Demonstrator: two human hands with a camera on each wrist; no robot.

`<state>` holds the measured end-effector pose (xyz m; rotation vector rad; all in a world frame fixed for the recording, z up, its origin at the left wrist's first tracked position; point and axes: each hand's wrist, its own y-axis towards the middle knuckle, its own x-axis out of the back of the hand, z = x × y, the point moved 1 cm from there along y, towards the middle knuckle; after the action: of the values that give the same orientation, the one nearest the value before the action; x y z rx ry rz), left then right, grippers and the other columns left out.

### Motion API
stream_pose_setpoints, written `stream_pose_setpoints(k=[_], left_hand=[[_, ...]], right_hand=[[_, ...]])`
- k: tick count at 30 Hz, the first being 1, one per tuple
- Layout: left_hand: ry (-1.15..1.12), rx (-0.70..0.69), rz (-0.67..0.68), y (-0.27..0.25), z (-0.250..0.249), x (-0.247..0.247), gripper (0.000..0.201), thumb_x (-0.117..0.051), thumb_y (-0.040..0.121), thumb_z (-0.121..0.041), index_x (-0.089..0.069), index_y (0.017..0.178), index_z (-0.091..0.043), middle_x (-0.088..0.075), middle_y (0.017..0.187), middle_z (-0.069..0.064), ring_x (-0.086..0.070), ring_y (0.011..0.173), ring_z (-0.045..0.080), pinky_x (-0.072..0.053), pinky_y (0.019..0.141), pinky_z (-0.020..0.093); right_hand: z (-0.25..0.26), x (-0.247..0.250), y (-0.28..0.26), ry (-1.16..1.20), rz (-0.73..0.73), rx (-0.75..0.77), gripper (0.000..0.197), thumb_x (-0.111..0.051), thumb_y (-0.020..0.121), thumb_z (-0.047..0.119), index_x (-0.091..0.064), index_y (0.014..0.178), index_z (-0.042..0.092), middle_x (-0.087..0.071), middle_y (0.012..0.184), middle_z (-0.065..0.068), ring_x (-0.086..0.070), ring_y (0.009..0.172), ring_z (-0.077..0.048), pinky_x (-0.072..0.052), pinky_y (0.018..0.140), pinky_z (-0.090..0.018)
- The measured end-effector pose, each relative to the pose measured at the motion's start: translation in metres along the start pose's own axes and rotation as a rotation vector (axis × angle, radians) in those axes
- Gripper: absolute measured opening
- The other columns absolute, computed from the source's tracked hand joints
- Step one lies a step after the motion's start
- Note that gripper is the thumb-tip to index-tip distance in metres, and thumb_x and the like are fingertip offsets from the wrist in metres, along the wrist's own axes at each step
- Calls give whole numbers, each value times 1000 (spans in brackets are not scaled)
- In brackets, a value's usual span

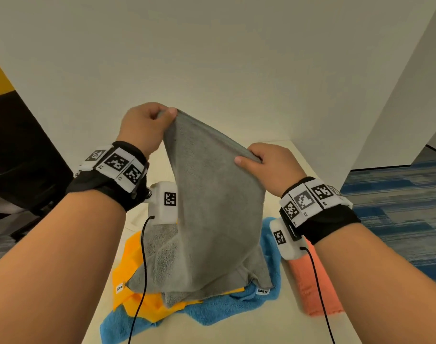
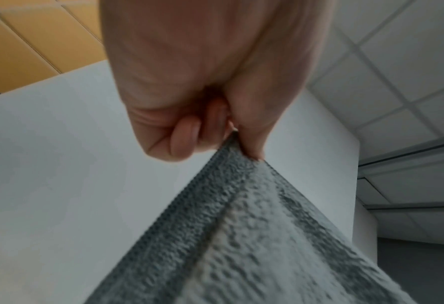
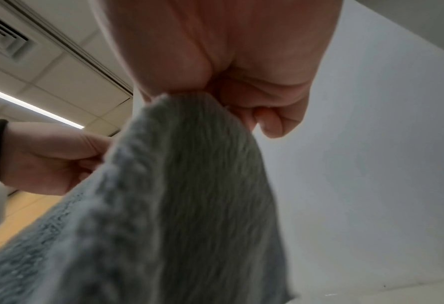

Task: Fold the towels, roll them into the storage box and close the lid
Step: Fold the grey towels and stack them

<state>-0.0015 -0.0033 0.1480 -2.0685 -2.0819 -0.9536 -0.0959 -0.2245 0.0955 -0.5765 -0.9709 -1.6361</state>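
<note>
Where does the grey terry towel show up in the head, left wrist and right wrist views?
Head: grey terry towel hangs at centre, its top edge pinched by the left hand and right hand.
Left wrist: fills the lower right, under the pinching fingers.
Right wrist: fills the lower centre.
Shared landmark: the towel's ribbed top hem at each grip.

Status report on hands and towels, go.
Left hand, right hand each pinch the grey towel top edge. Its lower end rests on the heaped towels. Storage box not visible.

Soft, even indoor light; both wrist views blurred close up, head view edge-warped.
</note>
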Motion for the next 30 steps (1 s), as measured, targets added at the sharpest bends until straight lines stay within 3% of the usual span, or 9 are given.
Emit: stream_pose_setpoints(k=[2,6,10,13,15,19,22,25,30], left_hand=[[-39,51,-68,6,3,7,23,-54,95,-34,-67,95,-14,-56,70,-2,-50,60,12,-45,60,30],[-299,193,-183,12,3,21,15,-51,99,-28,-59,88,-20,-64,82,0,-68,64,6,-48,49,21],[-412,158,-237,14,-3,27,13,-53,98,-23,-58,89,-16,-64,87,1,-72,79,10,-58,66,24],[-446,62,-272,14,-9,28,13,-55,97,-20,-59,85,-16,-67,88,2,-72,86,11,-58,77,29],[-445,-1,-301,14,-13,29,13,-56,96,-20,-60,84,-18,-68,89,1,-71,89,11,-57,82,30],[-352,-102,-343,12,-19,35,4,-64,84,-30,-65,81,-29,-71,90,0,-69,92,14,-56,87,39],[-282,-101,-378,8,-18,36,10,-67,78,-32,-65,87,-32,-70,94,-3,-67,91,14,-55,88,40],[-409,-68,-375,2,-15,31,7,-67,81,-26,-64,86,-26,-72,91,2,-70,91,17,-56,88,42],[-463,-27,-372,-3,-3,25,6,-64,88,-21,-65,83,-22,-73,81,-4,-71,90,16,-55,89,41]], right_hand=[[-5,5,1,28,-77,-28,43,-53,92,47,-54,77,7,-55,71,-8,-51,67,-21,-37,61,-32],[-17,16,3,-13,-207,-103,30,-52,93,46,-49,74,22,-46,65,8,-49,67,-17,-40,66,-35],[-29,27,5,-28,-341,-179,21,-48,95,39,-59,93,21,-54,84,1,-56,89,-29,-45,87,-50],[-28,35,4,-53,-448,-234,23,-48,96,32,-65,108,21,-55,110,-7,-53,105,-28,-42,94,-51],[-28,40,2,-59,-548,-239,21,-52,95,29,-68,107,25,-51,116,-6,-48,111,-27,-40,97,-50],[-32,46,-2,-33,-665,-273,18,-56,93,31,-71,104,27,-44,113,-4,-45,109,-27,-41,96,-48],[-33,49,-3,35,-711,-298,22,-54,95,34,-69,109,28,-36,105,0,-49,95,-25,-44,90,-37],[-33,50,-5,28,-644,-329,27,-47,98,34,-66,115,27,-53,105,-6,-50,85,-20,-36,76,-26],[-34,48,-5,27,-567,-369,30,-36,101,31,-62,116,26,-67,100,-3,-56,89,-22,-35,72,-27]])
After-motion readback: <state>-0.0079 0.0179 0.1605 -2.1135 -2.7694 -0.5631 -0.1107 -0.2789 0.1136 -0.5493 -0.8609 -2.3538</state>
